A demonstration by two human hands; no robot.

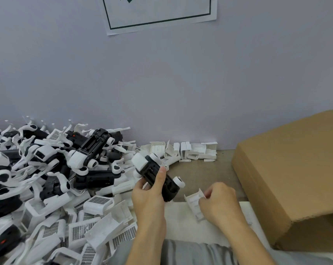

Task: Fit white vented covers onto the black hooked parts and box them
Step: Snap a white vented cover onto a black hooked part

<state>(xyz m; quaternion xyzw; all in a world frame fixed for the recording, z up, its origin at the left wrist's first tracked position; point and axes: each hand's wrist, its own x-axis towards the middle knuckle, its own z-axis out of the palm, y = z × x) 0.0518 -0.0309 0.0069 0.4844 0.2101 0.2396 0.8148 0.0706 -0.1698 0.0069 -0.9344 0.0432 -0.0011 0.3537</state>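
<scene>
Black plastic fills the left hand (149,194), which grips a hooked part (158,177) tilted up, open face ready for capping. The right hand (220,202) pinches a white cover (195,204) just beside it. Spare parts (47,178) lie left; the cardboard box (295,178) waits right.

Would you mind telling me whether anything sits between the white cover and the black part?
Nothing visible does. The right hand holds the cover just right of the black part in the left hand, with open space between them.
</scene>
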